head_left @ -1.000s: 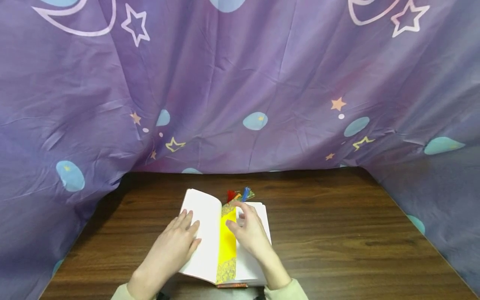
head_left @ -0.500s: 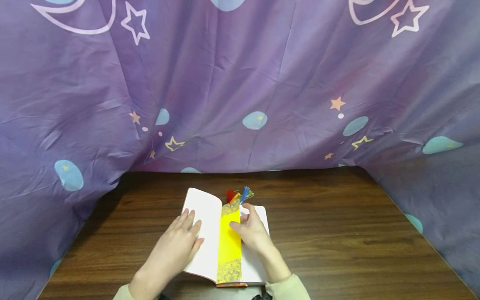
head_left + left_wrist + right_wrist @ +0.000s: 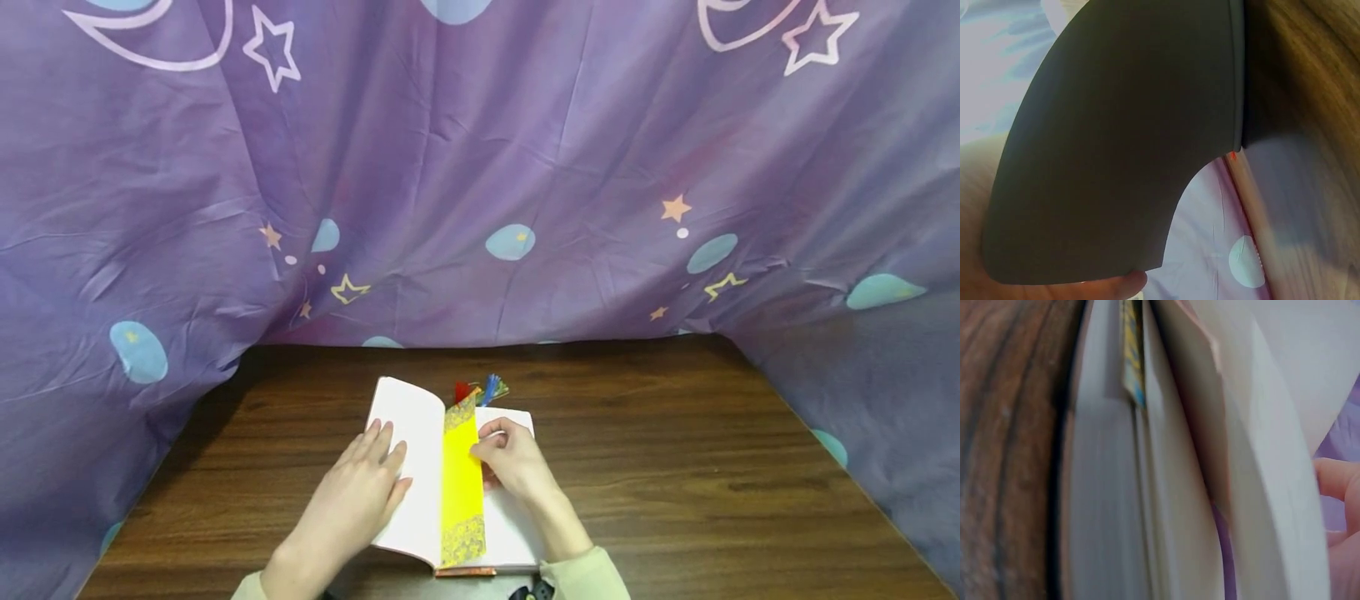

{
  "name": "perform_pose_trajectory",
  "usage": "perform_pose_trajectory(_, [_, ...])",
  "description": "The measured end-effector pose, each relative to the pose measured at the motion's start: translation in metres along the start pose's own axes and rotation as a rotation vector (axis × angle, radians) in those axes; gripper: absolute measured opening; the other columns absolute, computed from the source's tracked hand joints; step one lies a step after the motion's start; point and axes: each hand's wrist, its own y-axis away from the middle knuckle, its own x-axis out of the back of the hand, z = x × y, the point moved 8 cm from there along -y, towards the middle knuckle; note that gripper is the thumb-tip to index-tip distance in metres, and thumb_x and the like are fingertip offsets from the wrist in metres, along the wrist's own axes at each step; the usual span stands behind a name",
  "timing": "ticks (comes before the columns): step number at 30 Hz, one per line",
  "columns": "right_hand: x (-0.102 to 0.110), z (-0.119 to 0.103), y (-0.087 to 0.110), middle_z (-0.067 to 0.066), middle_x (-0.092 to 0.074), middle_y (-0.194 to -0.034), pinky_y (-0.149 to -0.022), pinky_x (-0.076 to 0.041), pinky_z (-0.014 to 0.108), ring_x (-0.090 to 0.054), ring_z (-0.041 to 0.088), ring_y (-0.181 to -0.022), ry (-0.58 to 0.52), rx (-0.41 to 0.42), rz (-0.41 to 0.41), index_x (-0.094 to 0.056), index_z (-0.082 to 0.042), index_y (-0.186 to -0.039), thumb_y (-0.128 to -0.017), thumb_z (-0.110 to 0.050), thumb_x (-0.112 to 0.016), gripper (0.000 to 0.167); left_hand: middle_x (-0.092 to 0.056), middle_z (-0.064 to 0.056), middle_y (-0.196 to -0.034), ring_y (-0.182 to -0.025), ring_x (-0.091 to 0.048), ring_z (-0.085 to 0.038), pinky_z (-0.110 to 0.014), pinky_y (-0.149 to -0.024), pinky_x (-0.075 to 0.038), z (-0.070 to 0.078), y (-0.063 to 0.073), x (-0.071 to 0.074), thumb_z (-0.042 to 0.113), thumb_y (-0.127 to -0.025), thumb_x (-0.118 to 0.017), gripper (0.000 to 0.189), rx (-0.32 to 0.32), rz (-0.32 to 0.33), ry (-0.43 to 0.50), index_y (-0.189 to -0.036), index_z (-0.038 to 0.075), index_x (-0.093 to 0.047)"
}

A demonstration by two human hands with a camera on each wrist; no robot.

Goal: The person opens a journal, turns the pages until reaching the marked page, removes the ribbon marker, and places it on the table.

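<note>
A book lies open, its left page (image 3: pixel 408 467) standing up at a slant and its right page (image 3: pixel 517 525) flatter. A yellow bookmark (image 3: pixel 461 475) with patterned ends runs along the fold. My left hand (image 3: pixel 360 479) rests on the left page with fingers extended; in the left wrist view a dark, shaded leaf (image 3: pixel 1110 156) covers most of it. My right hand (image 3: pixel 517 462) pinches the bookmark's right edge between thumb and finger. Red tassels (image 3: pixel 462 391) and blue tassels (image 3: pixel 491 389) stick out at the top. In the right wrist view my right fingers (image 3: pixel 1338 481) show behind pale leaves.
The book is near the front of a brown wooden table (image 3: pixel 675 467). A purple curtain (image 3: pixel 480 167) with stars and moons hangs behind and at both sides. A patterned strip (image 3: pixel 1133 356) sits between the pages. Black straps (image 3: pixel 532 590) show near the right sleeve.
My right hand has moved a little right and down, its fingers coming together on the bookmark's edge. More of the yellow bookmark shows, its right side shifted right. My left hand stays nearly still.
</note>
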Motion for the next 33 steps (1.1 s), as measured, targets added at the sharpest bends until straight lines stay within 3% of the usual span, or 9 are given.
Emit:
perform_pose_trajectory(19, [0.036,-0.008,0.0,0.008,-0.061,-0.072,-0.047,-0.046,0.024,-0.057,0.018,-0.055,-0.121,-0.011,0.121,-0.056,0.003,-0.104,-0.084,0.002,-0.064,0.022,-0.057,-0.031,-0.126,-0.123,-0.051,-0.045,-0.054,-0.103,-0.04,0.0,0.0,-0.001,0.022,-0.087,-0.072,0.038,0.008,-0.01,-0.006,-0.113,-0.005,-0.068])
perform_pose_trajectory(33, [0.074,-0.015,0.002,0.007,-0.062,-0.076,-0.05,-0.049,0.026,-0.055,0.015,-0.059,-0.186,-0.019,0.167,-0.055,0.003,-0.106,-0.086,0.003,-0.064,0.022,-0.061,-0.03,-0.119,-0.114,-0.058,-0.045,-0.051,-0.095,-0.048,-0.012,0.004,-0.001,0.022,-0.083,-0.076,0.036,0.011,-0.026,0.027,-0.107,-0.003,-0.069])
